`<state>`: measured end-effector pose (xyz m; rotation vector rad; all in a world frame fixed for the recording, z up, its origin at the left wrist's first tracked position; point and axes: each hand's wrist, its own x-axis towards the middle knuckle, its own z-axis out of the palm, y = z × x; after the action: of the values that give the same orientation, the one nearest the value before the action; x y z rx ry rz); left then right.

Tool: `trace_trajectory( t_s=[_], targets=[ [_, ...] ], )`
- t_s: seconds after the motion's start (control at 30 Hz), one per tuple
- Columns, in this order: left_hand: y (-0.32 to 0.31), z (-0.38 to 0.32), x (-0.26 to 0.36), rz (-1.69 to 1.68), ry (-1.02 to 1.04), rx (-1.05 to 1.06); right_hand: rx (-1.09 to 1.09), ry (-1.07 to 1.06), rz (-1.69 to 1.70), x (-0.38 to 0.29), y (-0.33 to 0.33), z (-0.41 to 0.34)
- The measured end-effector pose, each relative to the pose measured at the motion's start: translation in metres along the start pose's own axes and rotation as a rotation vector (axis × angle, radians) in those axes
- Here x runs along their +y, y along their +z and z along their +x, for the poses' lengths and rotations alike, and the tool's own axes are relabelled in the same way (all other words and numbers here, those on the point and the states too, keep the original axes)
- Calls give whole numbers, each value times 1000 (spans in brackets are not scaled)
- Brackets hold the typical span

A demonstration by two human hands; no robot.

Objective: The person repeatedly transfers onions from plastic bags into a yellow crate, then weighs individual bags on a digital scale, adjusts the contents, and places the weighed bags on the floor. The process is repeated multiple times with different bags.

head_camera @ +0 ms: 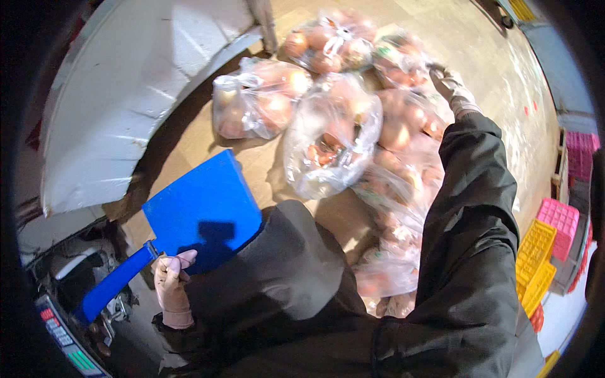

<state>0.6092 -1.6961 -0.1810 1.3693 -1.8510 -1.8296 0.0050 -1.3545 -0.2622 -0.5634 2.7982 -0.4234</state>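
Observation:
My gloved left hand (172, 286) is at the near edge of a blue platform scale (203, 203), its fingers bent; whether it pinches anything is unclear. A blue column (116, 283) runs from the scale to an indicator with a lit display (71, 342). Out to the right, my gloved right hand (451, 90) is blurred beside a clear plastic bag of onions (401, 61); I cannot tell if it grips it. An open-mouthed bag of onions (333, 137) stands in front of me. A knotted bag (257, 99) sits left of it, and another tied bag (331, 42) is farther back.
Several more onion bags (401, 175) lie in a row beneath and beside my right arm. A white panel (137, 90) rises at the left. Yellow crates (534, 255) and pink crates (557, 227) stand at the right. My knee (302, 255) adjoins the scale.

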Motion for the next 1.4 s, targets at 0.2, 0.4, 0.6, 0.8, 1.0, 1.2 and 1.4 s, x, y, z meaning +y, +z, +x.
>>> trace_trajectory(
  t_s=[0.2, 0.4, 0.6, 0.8, 1.0, 1.2, 1.4],
  targets=[
    [19, 15, -8, -32, 0, -74, 156, 311, 247, 28, -91, -121],
    [26, 17, -10, -117, 58, -197, 142, 489, -158, 71, -40, -151],
    [10, 7, -8, -157, 82, -166, 186, 281, 1059, 48, 3, -156],
    [4, -3, -13, -162, 39, -121, -260, 217, 998, 20, 20, -162],
    [-7, -25, -1, -88, 23, -134, 452, 321, 1330, 6, -23, -130],
    [-22, -37, 1, -141, 188, -274, 659, 14, 1032, -104, -135, -210],
    [-25, -47, -4, -35, 190, -341, 524, -352, 1105, -229, -201, -316]
  ],
)
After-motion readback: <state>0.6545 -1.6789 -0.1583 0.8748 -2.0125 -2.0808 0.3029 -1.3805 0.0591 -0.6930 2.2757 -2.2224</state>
